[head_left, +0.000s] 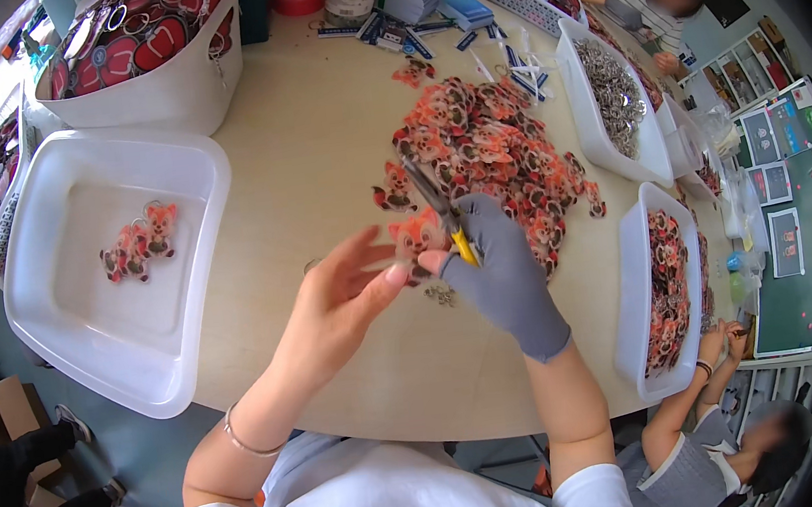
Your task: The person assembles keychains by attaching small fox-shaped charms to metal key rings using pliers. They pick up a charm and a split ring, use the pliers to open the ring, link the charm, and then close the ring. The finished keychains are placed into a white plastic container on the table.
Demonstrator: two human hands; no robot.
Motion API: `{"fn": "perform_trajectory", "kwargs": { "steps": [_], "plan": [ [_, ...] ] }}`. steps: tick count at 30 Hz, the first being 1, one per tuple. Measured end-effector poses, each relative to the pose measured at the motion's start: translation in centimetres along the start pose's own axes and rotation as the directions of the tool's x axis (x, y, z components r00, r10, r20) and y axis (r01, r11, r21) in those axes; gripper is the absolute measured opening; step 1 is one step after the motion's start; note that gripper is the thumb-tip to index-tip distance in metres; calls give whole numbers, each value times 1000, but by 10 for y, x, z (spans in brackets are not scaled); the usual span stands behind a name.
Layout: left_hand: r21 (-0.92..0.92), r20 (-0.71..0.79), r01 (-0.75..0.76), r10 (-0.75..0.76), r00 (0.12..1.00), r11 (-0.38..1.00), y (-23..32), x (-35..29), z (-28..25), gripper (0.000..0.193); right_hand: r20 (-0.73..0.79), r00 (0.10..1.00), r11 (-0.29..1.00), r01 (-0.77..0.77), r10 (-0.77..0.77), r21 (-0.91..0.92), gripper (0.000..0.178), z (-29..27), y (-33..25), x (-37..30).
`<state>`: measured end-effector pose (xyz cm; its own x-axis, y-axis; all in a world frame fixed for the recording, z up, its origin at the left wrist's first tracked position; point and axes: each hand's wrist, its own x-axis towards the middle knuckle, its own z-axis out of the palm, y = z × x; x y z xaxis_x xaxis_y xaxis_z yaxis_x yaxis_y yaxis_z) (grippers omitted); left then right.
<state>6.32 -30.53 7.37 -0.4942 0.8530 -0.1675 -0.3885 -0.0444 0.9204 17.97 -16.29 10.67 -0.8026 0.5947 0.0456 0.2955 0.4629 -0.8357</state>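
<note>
On the round table (313,144), a tub (53,324) holding a few fox charms (140,246) sits at the left. The pile of charms (489,144) lies at centre, far of the hands. A tray of metal rings (613,95) stands right of the pile; a charm-filled tray (666,294) lies near right.

The orange fox-shaped flat charm (416,234) is partly covered by the bare left hand (336,296) and the grey-gloved right hand (500,268). The jaws of the yellow-handled pliers (441,209) cannot be made out. The small metal rings (440,296) below the fingers are too small to be told apart.
</note>
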Motion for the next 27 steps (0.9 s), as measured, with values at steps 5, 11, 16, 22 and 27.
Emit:
{"fn": "perform_trajectory", "kwargs": {
  "steps": [5,11,16,22,27],
  "plan": [
    [-277,-31,223,-241,970,935,-9,13,0,31,-31,997,997,-68,69,28,14,-3,11,-11],
    [-410,-219,80,-183,958,909,-10,11,-19,17,-12,995,931,88,-98,-353,14,9,57,-10],
    [-410,-209,-31,-61,976,912,-9,9,-16,12,42,985,842,163,-165,-514,18,18,52,-6],
    [-318,-131,-6,-38,991,948,-8,6,-11,14,31,986,847,159,-166,-507,17,16,50,-5],
    [-196,62,178,-169,984,964,-15,3,-10,18,-84,990,992,107,-112,-70,18,9,22,-15]
  ]
}}
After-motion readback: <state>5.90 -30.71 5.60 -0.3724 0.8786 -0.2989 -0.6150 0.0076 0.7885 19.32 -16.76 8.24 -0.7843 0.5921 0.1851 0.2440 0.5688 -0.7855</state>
